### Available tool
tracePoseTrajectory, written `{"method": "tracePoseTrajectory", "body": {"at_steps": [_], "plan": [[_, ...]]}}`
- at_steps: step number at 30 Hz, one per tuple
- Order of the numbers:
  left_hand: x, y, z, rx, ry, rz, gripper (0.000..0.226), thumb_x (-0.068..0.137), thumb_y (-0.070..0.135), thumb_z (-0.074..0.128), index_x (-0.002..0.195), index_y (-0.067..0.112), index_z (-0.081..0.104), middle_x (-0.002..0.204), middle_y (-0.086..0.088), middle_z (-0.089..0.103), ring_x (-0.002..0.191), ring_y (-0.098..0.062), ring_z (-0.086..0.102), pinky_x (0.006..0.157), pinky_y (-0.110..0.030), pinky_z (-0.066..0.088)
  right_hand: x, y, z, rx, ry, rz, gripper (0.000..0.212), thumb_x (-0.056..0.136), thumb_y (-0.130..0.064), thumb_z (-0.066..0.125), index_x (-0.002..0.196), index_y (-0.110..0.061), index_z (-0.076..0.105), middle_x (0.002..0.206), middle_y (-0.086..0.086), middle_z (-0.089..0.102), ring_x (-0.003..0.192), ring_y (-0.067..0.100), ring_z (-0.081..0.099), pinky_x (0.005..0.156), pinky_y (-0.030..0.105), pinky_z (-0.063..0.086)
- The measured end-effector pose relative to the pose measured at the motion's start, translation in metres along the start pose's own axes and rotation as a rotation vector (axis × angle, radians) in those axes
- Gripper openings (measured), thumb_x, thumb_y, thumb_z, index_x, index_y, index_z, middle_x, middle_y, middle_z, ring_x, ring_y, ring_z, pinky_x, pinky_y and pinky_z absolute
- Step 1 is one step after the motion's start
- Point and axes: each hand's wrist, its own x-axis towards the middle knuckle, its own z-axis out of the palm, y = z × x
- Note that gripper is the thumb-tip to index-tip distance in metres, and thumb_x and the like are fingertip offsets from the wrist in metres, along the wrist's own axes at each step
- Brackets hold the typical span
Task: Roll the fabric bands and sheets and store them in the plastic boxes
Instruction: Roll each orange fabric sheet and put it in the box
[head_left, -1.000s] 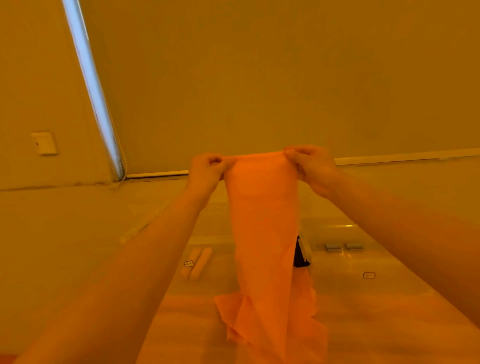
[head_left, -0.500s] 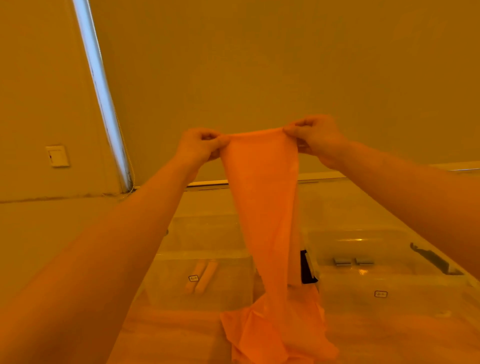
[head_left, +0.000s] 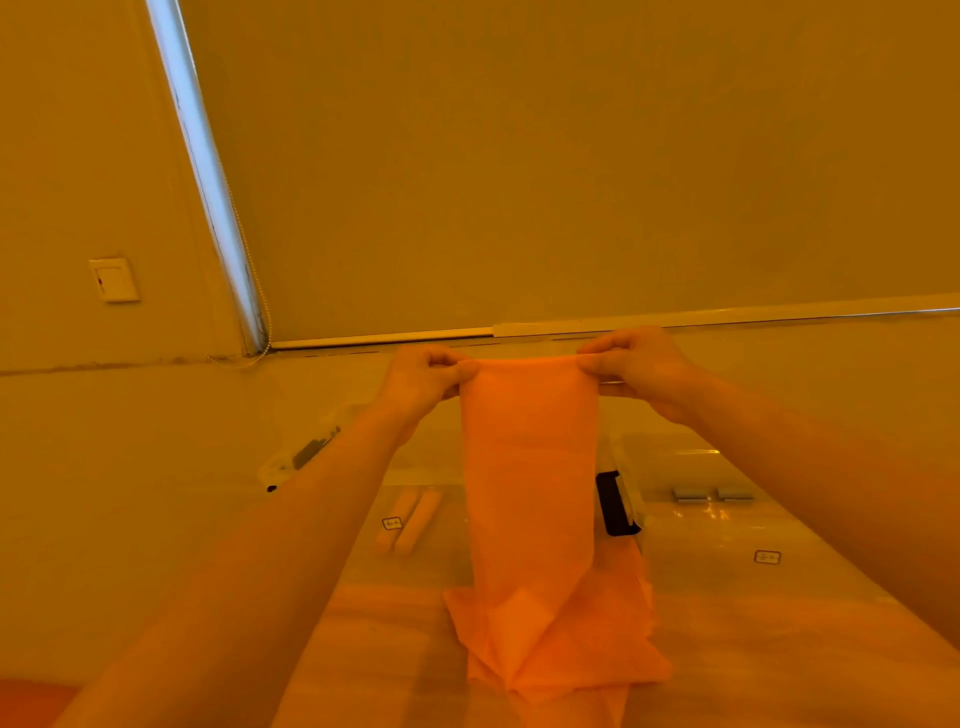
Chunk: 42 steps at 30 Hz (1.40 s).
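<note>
**Orange fabric band held up by its top edge over 2 clear boxes**

A plain wall with a drawn roller blind (head_left: 571, 166) fills the background, all under a strong yellow-orange cast; a bright strip of window frame (head_left: 208, 171) runs diagonally beside the blind, and a wall switch (head_left: 113, 279) is seen well to the left of the fingers. Below the hands, a pale table (head_left: 130, 493) carries 2 clear plastic boxes: the left box (head_left: 415, 561) lies under the left fingers, the right box (head_left: 727, 535) under the right fingers. The orange fabric band (head_left: 530, 467) is stretched between both sets of fingers and hangs straight down from them, its lower end bunched in folds on the table in front of the boxes. The top left corner is pinched by the left hand (head_left: 423, 376), the top right corner by the right hand (head_left: 636, 369), fingers curled on the edge. 2 pale rolls (head_left: 410, 519) are seen inside the left box, below the left fingers. A black latch (head_left: 613, 504) sits between the boxes.
</note>
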Motion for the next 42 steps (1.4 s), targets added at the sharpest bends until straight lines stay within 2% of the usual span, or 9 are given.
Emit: {"method": "tracePoseTrajectory", "body": {"at_steps": [12,17,22,25,28,31,34,39,42], "plan": [[-0.006,-0.043,0.032,-0.130,-0.044,-0.074,0.006,0.086,0.010,0.067,0.088,0.015,0.070,0.085,0.000,0.069,0.080,-0.010,0.065,0.068,-0.017,0.053,-0.006,0.047,-0.007,0.064,0.048,0.059,0.017,0.089,-0.004,0.061,0.105,-0.009,0.064,0.101,0.006,0.064,0.092,0.018,0.063,0.082,0.029,0.052],[-0.051,-0.083,0.045,-0.147,-0.117,-0.164,0.006,0.086,0.012,0.067,0.086,0.018,0.070,0.089,0.000,0.071,0.086,-0.014,0.067,0.073,-0.020,0.055,-0.042,0.095,-0.005,0.076,0.036,0.143,0.020,0.088,-0.005,0.063,0.108,-0.010,0.065,0.104,0.008,0.066,0.094,0.018,0.064,0.072,0.022,0.053],[-0.099,-0.126,0.056,-0.124,-0.161,-0.318,0.005,0.084,0.014,0.070,0.084,0.018,0.070,0.083,0.009,0.068,0.089,-0.013,0.066,0.074,-0.020,0.054,-0.085,0.146,0.000,0.063,0.013,0.234,0.016,0.087,-0.005,0.065,0.101,-0.012,0.068,0.108,0.015,0.066,0.098,0.023,0.063,0.080,0.031,0.054],[-0.129,-0.153,0.062,-0.104,-0.201,-0.401,0.002,0.084,0.013,0.070,0.085,0.015,0.070,0.087,0.000,0.070,0.086,-0.016,0.066,0.076,-0.025,0.056,-0.113,0.177,0.004,0.026,-0.024,0.353,0.020,0.087,-0.007,0.065,0.107,-0.011,0.065,0.110,0.013,0.066,0.101,0.025,0.063,0.088,0.038,0.054],[-0.151,-0.174,0.070,-0.062,-0.211,-0.399,0.006,0.085,0.013,0.070,0.086,0.007,0.072,0.083,-0.011,0.072,0.073,-0.023,0.068,0.065,-0.035,0.058,-0.135,0.197,0.010,-0.014,-0.019,0.446,0.022,0.087,-0.011,0.067,0.108,-0.016,0.064,0.111,0.007,0.064,0.099,0.022,0.062,0.076,0.031,0.054],[-0.161,-0.189,0.080,0.043,-0.185,-0.354,0.004,0.083,0.012,0.072,0.081,0.008,0.071,0.078,-0.006,0.070,0.069,-0.019,0.066,0.056,-0.024,0.054,-0.149,0.210,0.012,-0.072,0.001,0.436,0.016,0.087,-0.008,0.066,0.102,-0.014,0.066,0.107,0.007,0.062,0.088,0.021,0.063,0.052,0.019,0.050],[-0.161,-0.198,0.087,0.116,-0.185,-0.311,0.010,0.081,0.013,0.074,0.075,0.018,0.068,0.075,0.004,0.066,0.067,-0.008,0.061,0.054,-0.013,0.048,-0.151,0.220,0.012,-0.074,-0.004,0.442,0.014,0.086,-0.003,0.065,0.098,-0.011,0.066,0.105,0.011,0.063,0.089,0.022,0.065,0.058,0.022,0.053],[-0.147,-0.203,0.091,0.193,-0.207,-0.304,0.017,0.080,0.011,0.074,0.075,0.023,0.064,0.071,0.003,0.064,0.060,-0.009,0.061,0.050,-0.021,0.048,-0.134,0.227,0.012,-0.177,0.027,0.412,0.009,0.085,-0.011,0.068,0.095,-0.010,0.068,0.094,0.007,0.069,0.084,0.018,0.067,0.061,0.022,0.052],[-0.134,-0.206,0.091,0.199,-0.136,-0.278,0.012,0.080,0.010,0.074,0.082,0.020,0.066,0.078,0.002,0.064,0.066,-0.010,0.061,0.051,-0.016,0.047,-0.115,0.232,0.014,-0.208,0.126,0.413,0.008,0.089,-0.012,0.063,0.097,-0.010,0.066,0.087,0.007,0.067,0.074,0.018,0.065,0.060,0.023,0.053]]}}
